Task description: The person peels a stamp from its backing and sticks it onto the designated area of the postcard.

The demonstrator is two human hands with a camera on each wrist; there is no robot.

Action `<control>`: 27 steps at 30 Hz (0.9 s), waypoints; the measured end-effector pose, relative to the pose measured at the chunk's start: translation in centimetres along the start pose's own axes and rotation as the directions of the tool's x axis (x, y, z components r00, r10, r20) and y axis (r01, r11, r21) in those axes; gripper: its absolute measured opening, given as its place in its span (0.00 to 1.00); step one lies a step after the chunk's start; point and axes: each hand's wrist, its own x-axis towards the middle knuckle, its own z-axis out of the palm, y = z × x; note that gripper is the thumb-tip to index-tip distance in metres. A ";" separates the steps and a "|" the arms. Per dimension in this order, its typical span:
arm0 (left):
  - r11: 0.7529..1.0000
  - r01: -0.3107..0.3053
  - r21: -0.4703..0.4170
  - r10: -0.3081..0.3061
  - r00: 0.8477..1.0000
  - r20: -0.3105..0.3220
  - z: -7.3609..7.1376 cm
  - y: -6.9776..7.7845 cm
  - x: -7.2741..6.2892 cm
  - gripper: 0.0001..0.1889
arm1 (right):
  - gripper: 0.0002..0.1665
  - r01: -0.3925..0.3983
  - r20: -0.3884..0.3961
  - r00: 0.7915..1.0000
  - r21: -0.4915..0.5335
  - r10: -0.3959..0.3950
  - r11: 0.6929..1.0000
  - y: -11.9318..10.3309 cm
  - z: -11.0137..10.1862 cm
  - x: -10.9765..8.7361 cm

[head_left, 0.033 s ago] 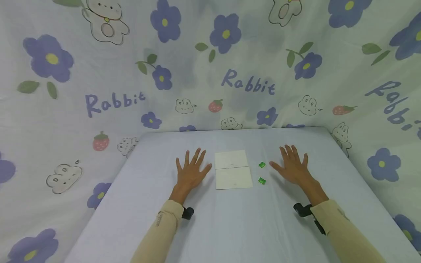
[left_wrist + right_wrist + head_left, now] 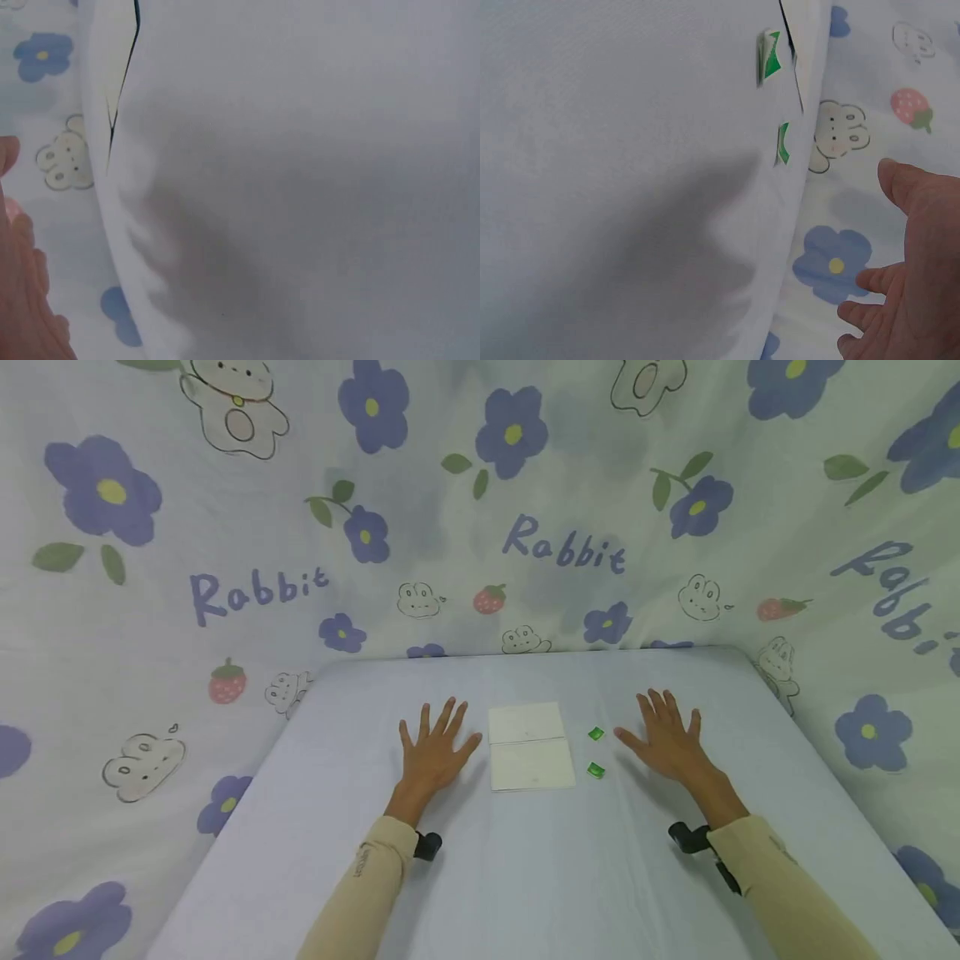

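Neither grip grasps anything: the left hand (image 2: 433, 752) and the right hand (image 2: 666, 740) both lie flat with fingers spread on the pale lilac cloth-covered desk (image 2: 525, 877). Between them lie two white rectangular paper sheets (image 2: 528, 747), one touching the other, just beside the left hand's thumb. Two small green square pieces (image 2: 596, 752) lie between the sheets and the right hand's thumb, and a floral "Rabbit" print fabric backdrop (image 2: 480, 502) hangs behind.

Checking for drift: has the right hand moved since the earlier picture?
No. The right hand lies flat, same gap from the green pieces beside it.
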 end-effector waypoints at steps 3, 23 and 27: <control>1.000 -0.010 -0.008 0.010 1.000 0.006 0.2 0.2 0.1 0.41 | 0.56 -0.010 0.004 1.000 0.001 0.010 1.000 0.2 -0.1 -0.4; 0.899 -0.086 -0.430 0.022 0.988 -0.152 0.5 0.7 -0.5 0.36 | 0.23 0.162 -0.276 0.952 0.095 -0.131 0.982 -0.5 0.6 -1.9; 0.835 -0.103 -0.540 0.021 0.988 -0.155 0.6 1.2 -0.9 0.35 | 0.21 0.159 -0.285 0.952 0.160 -0.108 0.974 -1.0 0.7 -2.3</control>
